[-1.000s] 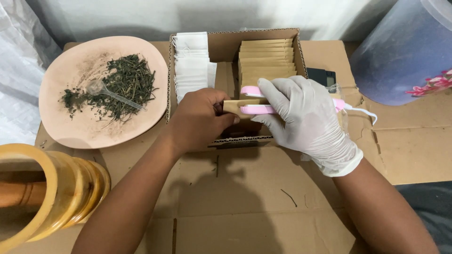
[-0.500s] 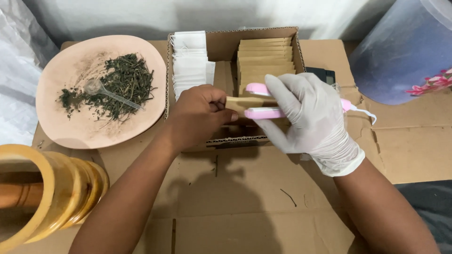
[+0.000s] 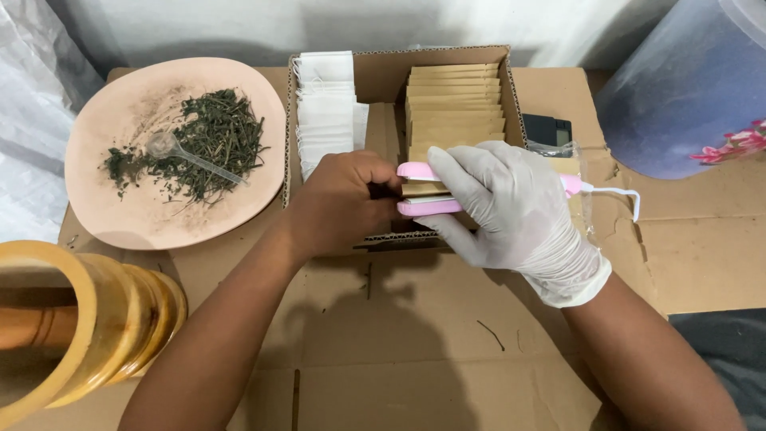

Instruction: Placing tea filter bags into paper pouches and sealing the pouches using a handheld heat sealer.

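Note:
My left hand (image 3: 343,203), bare, grips a small brown paper pouch (image 3: 423,190) at its left end. My right hand (image 3: 511,211), in a white glove, is closed around a pink handheld sealer (image 3: 427,207) whose two jaws clamp the pouch from above and below. A white cord (image 3: 614,191) trails from the sealer to the right. Both hands hover over the front edge of an open cardboard box (image 3: 383,76). Inside it stand a row of brown pouches (image 3: 455,100) on the right and a stack of white filter bags (image 3: 327,104) on the left.
A pink plate (image 3: 104,215) with dried green leaves (image 3: 199,144) and a clear plastic spoon (image 3: 183,156) lies at the left. Yellow wooden rings (image 3: 80,319) sit at the lower left. A blue translucent tub (image 3: 686,88) stands at the right, a small black device (image 3: 546,132) beside the box.
The sealer's jaws have closed onto the pouch, and my gloved hand has shifted slightly left over it. My left hand keeps its hold.

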